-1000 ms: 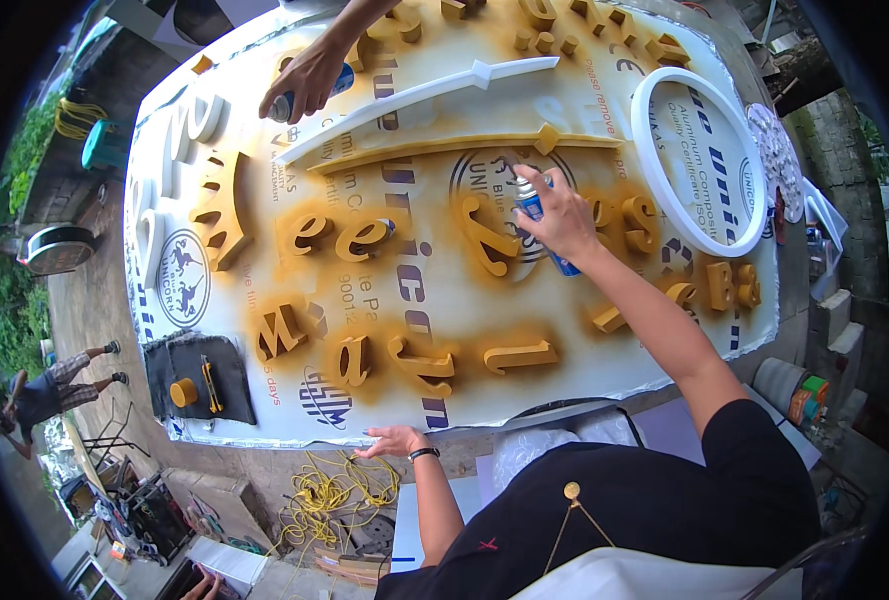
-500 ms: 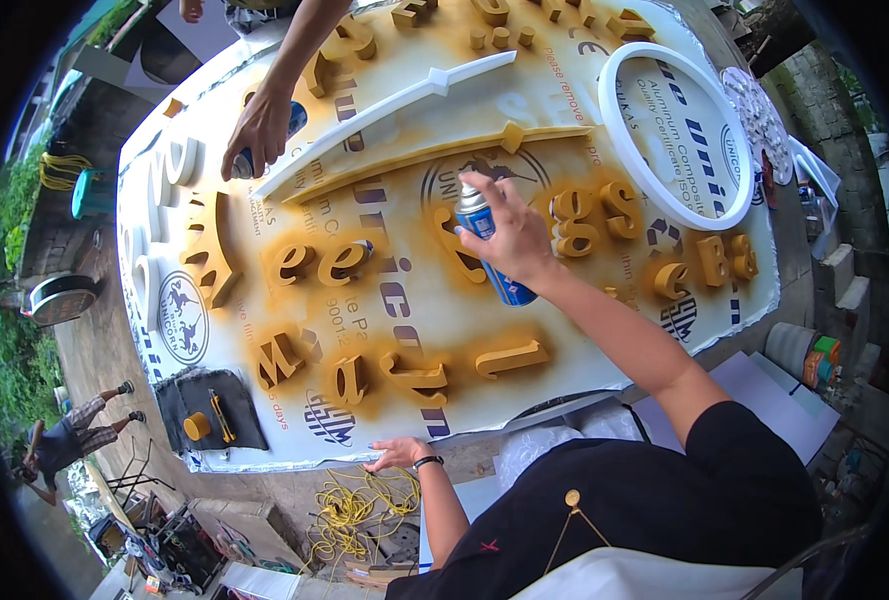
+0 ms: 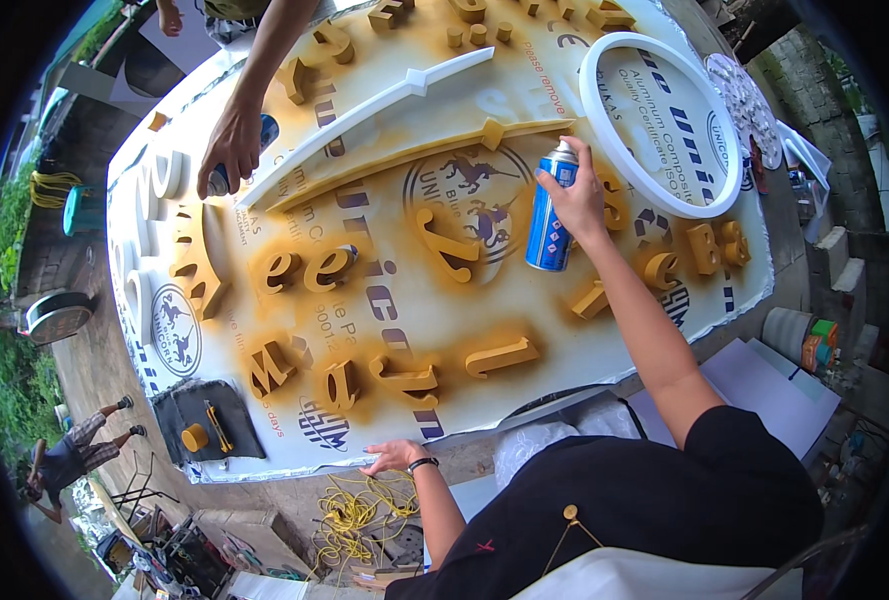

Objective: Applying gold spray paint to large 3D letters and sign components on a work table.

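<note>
White bench [image 3: 574,345] bears a curved gold letter [image 3: 454,250] left of the nearer right hand [image 3: 578,203], fingers wrapping a spray can [image 3: 543,236]; left hand [image 3: 395,456] loosely spread.

My right arm [image 3: 654,332] stretches forward, nearly straight, the right hand [image 3: 576,200] curled in a grip — forefinger [image 3: 577,147] up top. My left hand [image 3: 394,456] is lower, open — fingers [image 3: 372,459] pointing left.
</note>
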Motion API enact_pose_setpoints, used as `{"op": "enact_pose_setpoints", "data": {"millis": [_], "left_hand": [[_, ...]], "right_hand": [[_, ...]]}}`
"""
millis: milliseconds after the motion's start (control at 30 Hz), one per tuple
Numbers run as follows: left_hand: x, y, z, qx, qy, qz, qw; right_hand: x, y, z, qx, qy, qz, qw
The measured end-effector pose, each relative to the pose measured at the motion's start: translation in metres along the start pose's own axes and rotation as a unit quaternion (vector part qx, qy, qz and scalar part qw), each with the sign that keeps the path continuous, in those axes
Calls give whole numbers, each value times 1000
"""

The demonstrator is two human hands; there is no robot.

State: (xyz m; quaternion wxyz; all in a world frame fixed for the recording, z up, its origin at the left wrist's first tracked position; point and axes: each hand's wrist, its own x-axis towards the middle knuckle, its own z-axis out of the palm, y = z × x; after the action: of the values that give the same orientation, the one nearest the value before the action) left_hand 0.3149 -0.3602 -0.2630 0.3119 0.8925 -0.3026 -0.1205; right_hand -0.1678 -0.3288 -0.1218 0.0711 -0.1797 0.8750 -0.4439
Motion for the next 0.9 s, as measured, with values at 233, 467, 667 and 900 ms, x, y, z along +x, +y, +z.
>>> {"op": "enact_pose_setpoints", "data": {"millis": [233, 467, 667, 900], "left_hand": [[-2, 4, -2, -19, -8, -20, 1000], [5, -6, 1, 18, -7, -10, 1000], [-6, 9, -2, 10, -11, -22, 1000], [-5, 5, 0, 3, -4, -9, 1000]], "right_hand": [[13, 10, -20, 53, 26, 54, 997], [11, 14, -13, 44, 41, 25, 998], [15, 26, -29, 84, 73, 40, 993], [32, 45, -31, 117, 102, 64, 986]]}}
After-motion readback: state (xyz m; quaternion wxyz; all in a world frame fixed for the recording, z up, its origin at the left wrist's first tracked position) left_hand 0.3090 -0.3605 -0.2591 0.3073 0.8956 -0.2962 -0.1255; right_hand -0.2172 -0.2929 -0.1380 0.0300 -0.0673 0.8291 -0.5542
